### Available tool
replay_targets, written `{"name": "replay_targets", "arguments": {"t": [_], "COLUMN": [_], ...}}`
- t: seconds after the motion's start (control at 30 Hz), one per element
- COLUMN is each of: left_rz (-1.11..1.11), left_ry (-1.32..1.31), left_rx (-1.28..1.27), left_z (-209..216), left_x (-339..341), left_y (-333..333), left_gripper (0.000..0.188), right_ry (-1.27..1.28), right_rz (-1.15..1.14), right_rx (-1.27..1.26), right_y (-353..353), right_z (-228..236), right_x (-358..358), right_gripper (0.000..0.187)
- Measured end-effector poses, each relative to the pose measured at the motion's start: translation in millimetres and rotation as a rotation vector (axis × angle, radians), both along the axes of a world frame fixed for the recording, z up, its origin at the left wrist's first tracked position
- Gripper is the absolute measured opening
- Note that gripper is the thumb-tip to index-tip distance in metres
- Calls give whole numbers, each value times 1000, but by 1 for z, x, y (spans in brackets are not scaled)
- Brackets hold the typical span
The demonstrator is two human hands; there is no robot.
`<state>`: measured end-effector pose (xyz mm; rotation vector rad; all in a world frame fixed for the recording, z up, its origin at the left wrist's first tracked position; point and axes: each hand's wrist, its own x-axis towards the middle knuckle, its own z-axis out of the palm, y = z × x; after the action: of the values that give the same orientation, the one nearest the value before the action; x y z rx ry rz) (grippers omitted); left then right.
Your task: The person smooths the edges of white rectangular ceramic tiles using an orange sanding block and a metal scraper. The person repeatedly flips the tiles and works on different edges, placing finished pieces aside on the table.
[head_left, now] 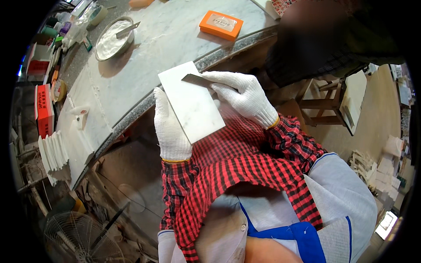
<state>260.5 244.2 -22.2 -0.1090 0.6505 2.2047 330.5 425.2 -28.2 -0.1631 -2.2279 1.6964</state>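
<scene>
Broadly, you have the pale bench (153, 48) stretching across the upper left, its grey edge curving past you. Another person (324, 44) in dark clothes is at the upper right, above a wooden stool (321, 104). Down at the lower left is a wire fan (83, 241).

Your white slab (193, 103) is in front of your chest, slanted, its upper end overlapping the bench edge in your view. Your gloved left hand (172, 127) is half open around it: the palm sits along the slab's left long side, one digit points up beside that edge, and most of the other fingers are hidden, so you can't tell how they're placed. Your gloved right hand (243, 94) is mostly closed, thumb and fingers pinched together just beyond the slab's right side.

Up on the bench you have a bowl (127, 49) of white paste, with an orange box (221, 25) well apart from it. Smallest is the dark blade (197, 80) in your right-hand pinch, its tip over the slab's upper face; whether it's touching, you can't tell.
</scene>
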Motion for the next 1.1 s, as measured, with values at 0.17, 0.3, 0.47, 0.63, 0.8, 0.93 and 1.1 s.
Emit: {"name": "replay_targets", "arguments": {"t": [0.17,0.3,0.47,0.63,0.8,0.93,1.1], "left_rz": [91,111,177,131,178,152,12], "left_ry": [-86,-64,-73,-79,-45,-61,43], "left_rx": [-149,-150,-211,-131,-136,-173,98], "left_z": [-4,-8,-6,-3,-3,2,-23], "left_x": [5,1,-1,-2,-4,-5,-19], "left_y": [3,4,5,1,0,2,-7], "left_gripper": [63,65,64,61,62,57,76], "right_ry": [-1,-68,50,-16,3,-46,-402], "right_rz": [-50,-63,-77,-95,-64,-28,202], "right_rx": [42,31,152,50,114,161,-570], "right_y": [-10,-8,-15,-15,-21,-21,4], "right_z": [3,9,4,5,11,11,22], "right_x": [7,-2,0,-10,-4,0,-4], "right_gripper": [30,31,34,35,33,31,33]}}
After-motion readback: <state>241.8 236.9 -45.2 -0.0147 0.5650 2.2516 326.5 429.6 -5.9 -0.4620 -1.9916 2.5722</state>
